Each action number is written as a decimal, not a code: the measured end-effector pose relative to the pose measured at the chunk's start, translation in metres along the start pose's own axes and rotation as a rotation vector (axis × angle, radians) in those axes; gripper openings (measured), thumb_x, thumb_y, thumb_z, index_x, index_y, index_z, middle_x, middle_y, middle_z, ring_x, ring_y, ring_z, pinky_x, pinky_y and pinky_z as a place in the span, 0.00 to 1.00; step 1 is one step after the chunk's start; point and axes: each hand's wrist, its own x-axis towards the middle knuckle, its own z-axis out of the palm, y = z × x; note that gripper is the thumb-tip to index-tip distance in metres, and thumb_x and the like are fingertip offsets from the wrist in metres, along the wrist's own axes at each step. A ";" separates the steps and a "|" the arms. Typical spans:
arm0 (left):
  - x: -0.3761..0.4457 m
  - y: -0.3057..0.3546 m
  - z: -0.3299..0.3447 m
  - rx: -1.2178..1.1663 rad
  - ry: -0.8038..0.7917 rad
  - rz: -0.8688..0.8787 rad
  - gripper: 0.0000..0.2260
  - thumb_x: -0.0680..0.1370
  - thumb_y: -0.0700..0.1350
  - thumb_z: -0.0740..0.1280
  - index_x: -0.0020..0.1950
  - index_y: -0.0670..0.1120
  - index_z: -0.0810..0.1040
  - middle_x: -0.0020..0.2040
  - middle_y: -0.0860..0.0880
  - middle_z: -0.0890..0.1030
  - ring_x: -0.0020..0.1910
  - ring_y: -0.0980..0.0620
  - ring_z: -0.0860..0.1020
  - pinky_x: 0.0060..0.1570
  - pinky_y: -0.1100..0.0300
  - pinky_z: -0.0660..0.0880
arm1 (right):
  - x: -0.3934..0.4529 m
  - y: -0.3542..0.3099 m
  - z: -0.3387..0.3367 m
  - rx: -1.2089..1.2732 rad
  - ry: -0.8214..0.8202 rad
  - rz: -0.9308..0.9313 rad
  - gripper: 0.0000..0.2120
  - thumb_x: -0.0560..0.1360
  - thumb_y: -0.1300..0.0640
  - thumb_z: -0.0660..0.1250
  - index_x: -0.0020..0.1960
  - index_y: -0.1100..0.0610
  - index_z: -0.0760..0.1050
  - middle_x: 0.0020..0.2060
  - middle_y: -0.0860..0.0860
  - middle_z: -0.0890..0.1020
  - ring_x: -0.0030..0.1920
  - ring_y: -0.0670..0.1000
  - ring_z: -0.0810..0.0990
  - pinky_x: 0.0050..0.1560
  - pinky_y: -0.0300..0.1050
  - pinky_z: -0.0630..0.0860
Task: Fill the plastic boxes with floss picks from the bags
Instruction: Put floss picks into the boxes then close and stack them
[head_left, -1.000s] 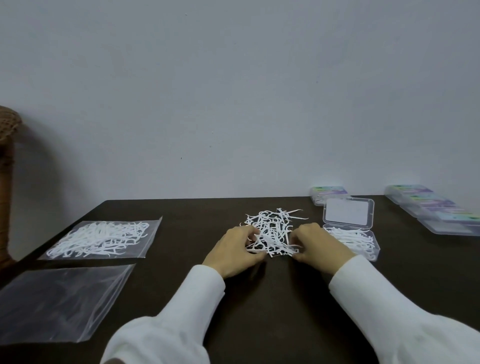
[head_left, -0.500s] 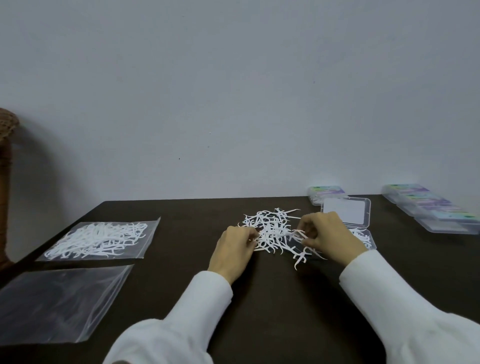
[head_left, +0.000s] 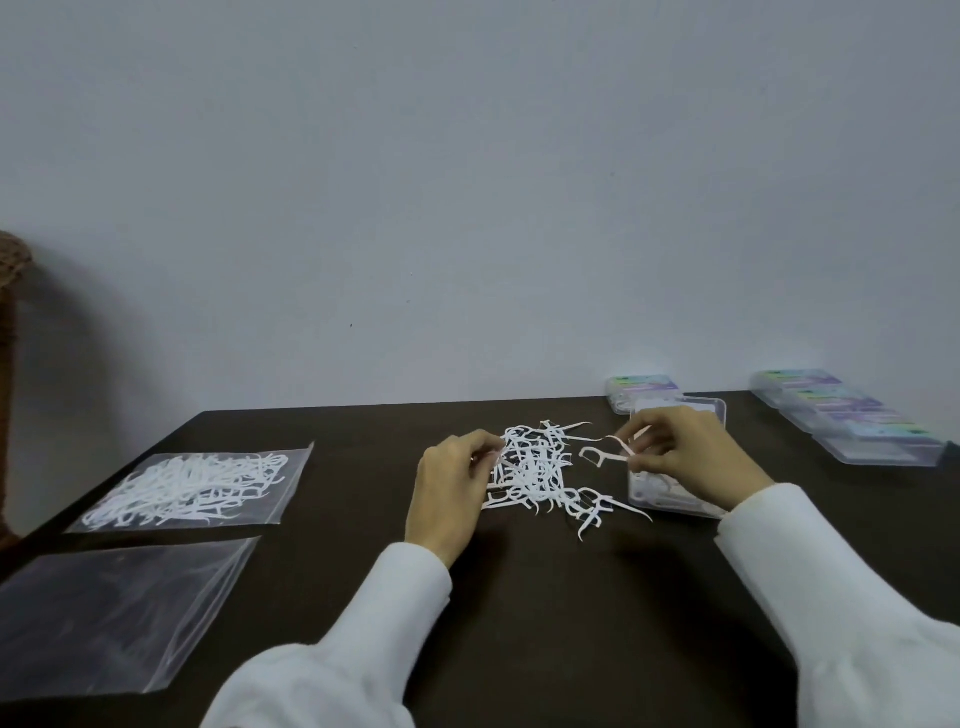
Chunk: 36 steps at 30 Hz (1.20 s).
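Carrying a few floss picks (head_left: 607, 454) pinched in curled fingers, the right hand (head_left: 680, 457) hovers over the open plastic box (head_left: 675, 505). The left hand (head_left: 451, 483), fingers curled, grips picks at the loose pile (head_left: 535, 473) on the table (head_left: 519, 597). Next, I judge, comes releasing them flat inside the box.
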 end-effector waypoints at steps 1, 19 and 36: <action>0.000 0.001 0.001 -0.028 0.012 -0.001 0.07 0.77 0.40 0.68 0.52 0.49 0.82 0.46 0.52 0.82 0.44 0.60 0.79 0.48 0.70 0.74 | 0.000 0.002 -0.003 0.021 0.011 0.001 0.12 0.67 0.70 0.72 0.45 0.55 0.79 0.39 0.55 0.84 0.40 0.47 0.82 0.39 0.23 0.72; 0.033 0.063 0.057 -0.627 0.102 -0.212 0.07 0.73 0.34 0.70 0.45 0.45 0.82 0.39 0.51 0.83 0.38 0.62 0.81 0.42 0.71 0.75 | 0.000 0.053 -0.021 -0.129 0.066 -0.010 0.10 0.70 0.66 0.70 0.47 0.53 0.82 0.41 0.47 0.82 0.44 0.44 0.81 0.54 0.41 0.77; 0.046 0.105 0.122 -1.003 -0.095 -0.470 0.08 0.75 0.33 0.68 0.49 0.44 0.79 0.44 0.48 0.82 0.47 0.52 0.81 0.51 0.60 0.78 | -0.005 0.077 -0.043 0.227 0.073 0.118 0.03 0.72 0.57 0.70 0.45 0.52 0.78 0.41 0.50 0.82 0.43 0.47 0.81 0.38 0.33 0.76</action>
